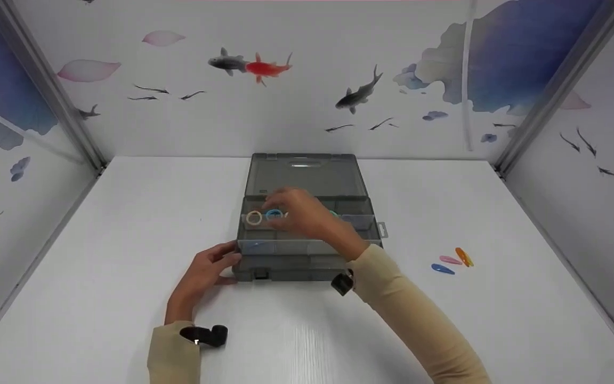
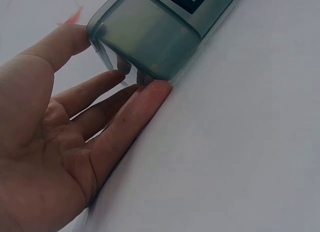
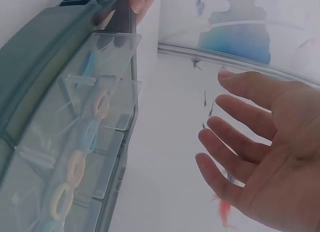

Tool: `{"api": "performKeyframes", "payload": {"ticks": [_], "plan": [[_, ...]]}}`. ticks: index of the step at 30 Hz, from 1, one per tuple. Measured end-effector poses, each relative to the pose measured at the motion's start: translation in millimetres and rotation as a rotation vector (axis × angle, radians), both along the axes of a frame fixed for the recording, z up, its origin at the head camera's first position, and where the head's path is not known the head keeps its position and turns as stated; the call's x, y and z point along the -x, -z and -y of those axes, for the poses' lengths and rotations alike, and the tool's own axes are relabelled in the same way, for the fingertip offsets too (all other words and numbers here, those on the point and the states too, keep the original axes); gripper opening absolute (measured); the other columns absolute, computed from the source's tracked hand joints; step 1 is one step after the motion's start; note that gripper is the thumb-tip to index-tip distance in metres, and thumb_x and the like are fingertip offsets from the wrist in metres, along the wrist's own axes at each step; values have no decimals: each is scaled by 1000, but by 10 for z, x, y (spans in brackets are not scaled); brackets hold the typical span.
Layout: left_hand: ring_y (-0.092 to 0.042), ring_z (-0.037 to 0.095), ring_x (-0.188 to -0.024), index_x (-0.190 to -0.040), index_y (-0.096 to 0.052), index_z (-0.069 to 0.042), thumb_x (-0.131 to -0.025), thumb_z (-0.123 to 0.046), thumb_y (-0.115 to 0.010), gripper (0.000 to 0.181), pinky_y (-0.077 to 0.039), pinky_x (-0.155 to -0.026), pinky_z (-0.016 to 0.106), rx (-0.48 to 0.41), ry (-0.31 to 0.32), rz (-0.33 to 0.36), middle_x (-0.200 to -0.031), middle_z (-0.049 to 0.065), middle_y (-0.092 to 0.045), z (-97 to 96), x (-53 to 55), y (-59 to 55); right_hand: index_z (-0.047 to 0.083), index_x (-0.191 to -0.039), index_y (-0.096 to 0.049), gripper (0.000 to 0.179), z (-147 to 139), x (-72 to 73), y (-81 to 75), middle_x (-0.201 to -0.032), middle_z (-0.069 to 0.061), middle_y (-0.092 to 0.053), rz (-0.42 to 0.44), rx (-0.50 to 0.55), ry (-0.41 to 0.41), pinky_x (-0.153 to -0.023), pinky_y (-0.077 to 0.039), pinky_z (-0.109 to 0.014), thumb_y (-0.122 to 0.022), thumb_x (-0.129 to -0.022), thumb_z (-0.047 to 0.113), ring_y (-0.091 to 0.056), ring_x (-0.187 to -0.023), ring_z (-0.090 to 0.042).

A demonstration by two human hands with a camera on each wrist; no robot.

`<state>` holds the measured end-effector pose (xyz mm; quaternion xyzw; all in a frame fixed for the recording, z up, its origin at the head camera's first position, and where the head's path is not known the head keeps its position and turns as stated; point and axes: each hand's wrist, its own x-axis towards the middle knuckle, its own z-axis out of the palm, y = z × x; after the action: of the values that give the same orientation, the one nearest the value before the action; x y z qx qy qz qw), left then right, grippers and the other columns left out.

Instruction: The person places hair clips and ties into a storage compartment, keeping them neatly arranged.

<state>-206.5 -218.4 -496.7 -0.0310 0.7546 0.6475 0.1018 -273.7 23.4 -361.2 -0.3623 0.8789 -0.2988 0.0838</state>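
A grey translucent compartment box (image 1: 291, 266) lies with its lid (image 1: 307, 176) folded back. My left hand (image 1: 205, 272) grips its front left corner, the thumb on the upper edge and the fingers at the side and bottom. Over the middle compartments hovers my right hand (image 1: 304, 213), fingers spread and loosely bent, holding nothing. Several coloured rings, like small hair ties, stand in a row under it, among them a cream ring (image 1: 248, 217) and a blue ring (image 1: 268, 215); the hand hides part of the row. A blue hair clip (image 1: 255, 245) lies in a front left compartment.
On the white table (image 1: 499, 320), right of the box, lie a blue hair clip (image 1: 443, 269), a pink hair clip (image 1: 450, 260) and overlapping orange and yellow clips (image 1: 462, 256). Walls painted with fish enclose the back and sides.
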Motion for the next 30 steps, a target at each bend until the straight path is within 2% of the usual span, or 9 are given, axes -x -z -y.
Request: {"api": "performKeyframes", "payload": {"ticks": [8,15,20,26,30], "plan": [[-44,35,-142,-151,-44,-6,-99,-24,-63,58,-61,-89,40,1,-6,-1,-156,19,-43,-12,7,7,7,-124,-69,31,-410,-130,62,-130,-11,-65,18,135,10,-102,-53,-46,-70,-95,17,-61,-122,-30],[-43,37,-143,-152,-43,-7,-100,-25,-62,58,-61,-91,41,16,-14,3,-159,18,-39,-11,-6,-2,13,-126,-70,33,-768,-248,138,-131,-5,-65,29,148,107,-101,-54,-45,-72,-93,19,-62,-122,-24],[-42,38,-144,-152,-42,-7,-100,-26,-62,59,-60,-92,41,15,-6,5,-159,18,-38,-27,0,3,12,-125,-70,33,-1066,-300,185,-130,-7,-65,-4,168,159,-101,-54,-47,-72,-93,17,-61,-123,-26],[-43,38,-143,-153,-41,-6,-100,-29,-62,61,-61,-91,39,50,-7,6,-159,19,-38,-14,-3,8,12,-121,-72,31,-1372,-295,263,-125,-7,-67,-73,184,229,-94,-55,-50,-75,-90,16,-63,-119,-26],[-43,36,-143,-152,-42,-8,-99,-31,-63,62,-60,-92,38,57,-10,18,-159,17,-39,-6,1,29,13,-122,-71,32,-1581,-262,368,-125,-7,-67,-70,175,283,-93,-54,-50,-75,-90,15,-63,-119,-28]]}}
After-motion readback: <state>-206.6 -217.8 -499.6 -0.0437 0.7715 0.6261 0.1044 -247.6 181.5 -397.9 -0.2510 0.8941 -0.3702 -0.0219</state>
